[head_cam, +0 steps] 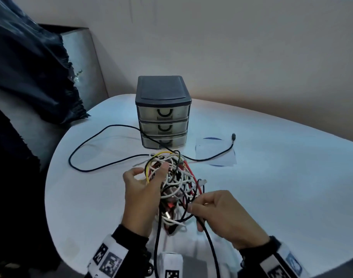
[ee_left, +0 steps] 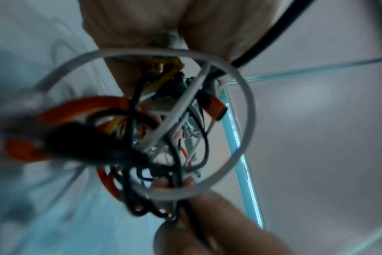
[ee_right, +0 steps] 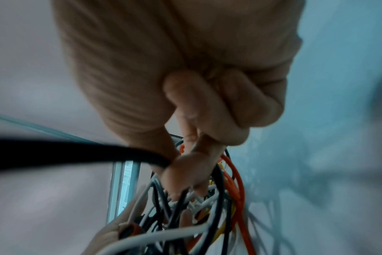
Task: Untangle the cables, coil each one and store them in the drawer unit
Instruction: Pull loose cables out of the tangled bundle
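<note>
A tangle of white, black, red and yellow cables [head_cam: 177,183] is held above the round white table [head_cam: 282,177]. My left hand [head_cam: 146,177] grips the tangle from the left, fingers curled into the loops. My right hand [head_cam: 195,205] pinches one black cable [head_cam: 210,247] at the tangle's lower right; that cable runs down toward me. In the right wrist view, the thumb and fingers [ee_right: 177,165] clamp this black cable [ee_right: 76,151]. The left wrist view shows the tangle [ee_left: 164,129] close up. The dark three-drawer unit [head_cam: 163,109] stands behind it, drawers closed.
A long loose black cable [head_cam: 81,147] loops over the table's left side and passes in front of the drawer unit, ending in a plug [head_cam: 233,136] at the right. A paper sheet over a blue disc [head_cam: 215,155] lies right of the unit. Dark cloth [head_cam: 31,67] hangs at left.
</note>
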{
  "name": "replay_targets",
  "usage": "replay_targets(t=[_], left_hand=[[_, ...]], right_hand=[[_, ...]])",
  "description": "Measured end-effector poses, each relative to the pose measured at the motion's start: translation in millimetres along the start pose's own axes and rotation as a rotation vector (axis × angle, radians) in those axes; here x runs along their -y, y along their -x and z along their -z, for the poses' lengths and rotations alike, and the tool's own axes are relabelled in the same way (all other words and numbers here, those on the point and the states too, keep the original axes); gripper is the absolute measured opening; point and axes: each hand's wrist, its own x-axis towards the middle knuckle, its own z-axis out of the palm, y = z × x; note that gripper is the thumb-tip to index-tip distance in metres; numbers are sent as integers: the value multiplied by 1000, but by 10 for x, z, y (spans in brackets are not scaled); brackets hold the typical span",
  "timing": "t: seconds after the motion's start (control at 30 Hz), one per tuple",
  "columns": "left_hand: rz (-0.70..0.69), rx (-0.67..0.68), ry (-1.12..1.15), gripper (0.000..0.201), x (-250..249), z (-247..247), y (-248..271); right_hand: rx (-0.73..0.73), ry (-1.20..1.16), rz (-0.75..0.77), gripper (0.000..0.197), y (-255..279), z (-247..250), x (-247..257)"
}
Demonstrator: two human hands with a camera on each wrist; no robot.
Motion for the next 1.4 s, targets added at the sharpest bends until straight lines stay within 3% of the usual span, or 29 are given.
replay_targets(t=[0.07,0.17,0.23,0.33,0.43,0.6,0.8,0.93,1.1,1.4], left_hand=[[144,60,24,69,-34,60,-42],[370,281,43,56,-107,115,-37],[428,326,91,45,-97,134,-64],[388,310,214,38,-109,131,-93],[250,194,282,48,-124,152,-129],[36,88,341,43,-207,144,-94],[-68,74,283,46,-165,36,-12],[-135,42,256,40,-148,2,14],[-117,-100,320,32,-176,56,-64],[-142,-153,362,31,-277,53,-54]], right_hand=[[-49,18,82,20,9,8,-3],[-126,-20,280,14,33,23,-1],[-128,43,384,13,55,6,11],[-207,106,480,15,46,-21,-3],[-389,130,569,21,49,28,7],[-634,199,617,21,82,247,6],[-515,301,487,12,11,226,-98],[-537,399,577,7,82,142,2],[-394,439,671,18,223,80,124],[-633,274,518,21,242,478,80]])
